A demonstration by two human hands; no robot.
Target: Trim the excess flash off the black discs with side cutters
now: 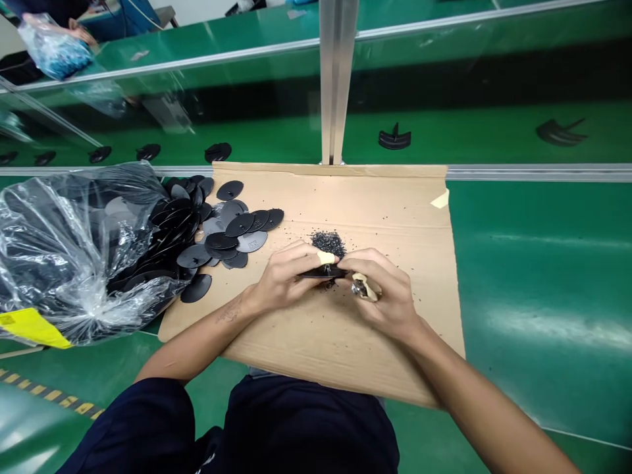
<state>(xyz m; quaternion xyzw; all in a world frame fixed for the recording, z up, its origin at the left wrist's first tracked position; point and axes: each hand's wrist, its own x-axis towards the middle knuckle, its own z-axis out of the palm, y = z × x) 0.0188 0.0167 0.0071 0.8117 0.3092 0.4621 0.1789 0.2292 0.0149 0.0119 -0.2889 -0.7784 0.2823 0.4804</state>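
Note:
Over the cardboard sheet, my left hand [289, 273] is closed on a black oval plastic piece [320, 272], held nearly edge-on. Pale yellow tape [326, 258] wraps one of its fingertips. Facing it, my right hand [390, 289] has its fingers at the piece's right end. A small metal tool [363, 288] wrapped in pale tape sits in its grip; the fingers cover most of it, so its kind cannot be made out. Just beyond both hands lies a heap of tiny black plastic bits [328, 243].
A clear plastic bag [79, 263] of black oval pieces spills onto the left of the cardboard [316, 355]. Loose ovals [240, 224] overlap there. A metal post [337, 79] rises behind the sheet, between clear panels. Another person's hand [81, 31] is near a bag at far left.

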